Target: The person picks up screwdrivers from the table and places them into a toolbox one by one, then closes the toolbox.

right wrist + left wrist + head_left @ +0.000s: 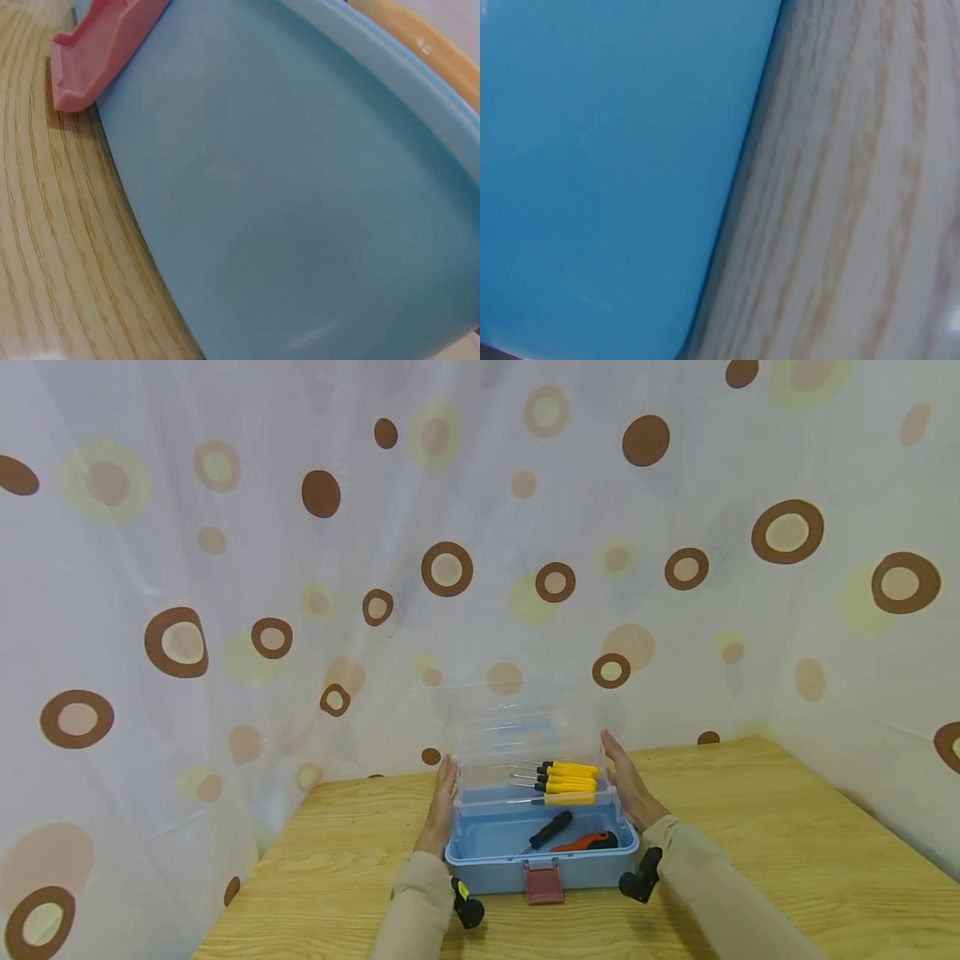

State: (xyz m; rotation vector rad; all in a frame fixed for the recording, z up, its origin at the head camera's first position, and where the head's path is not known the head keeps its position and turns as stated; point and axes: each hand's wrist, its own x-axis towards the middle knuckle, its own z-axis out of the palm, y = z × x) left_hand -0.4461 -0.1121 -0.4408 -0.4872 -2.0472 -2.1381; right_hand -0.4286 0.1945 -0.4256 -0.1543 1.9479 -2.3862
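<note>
A light blue toolbox (495,878) stands on the wooden table with its clear lid (472,735) raised at the back. Several yellow-handled screwdrivers (570,785) lie in a clear tray (480,800) above the rear of the box. In the box bottom are a black-handled screwdriver (551,831) and a red and black handled tool (588,841). My left hand (438,806) lies along the left side and my right hand (630,787) along the right side, fingers extended. Their thumbs are hard to make out. The blue wall (615,165) fills much of the left wrist view.
A pink latch (105,56) hangs down on the box front. Wood-grained tabletop (750,827) extends to both sides. Behind it hangs a white curtain (480,485) with brown and yellow circles.
</note>
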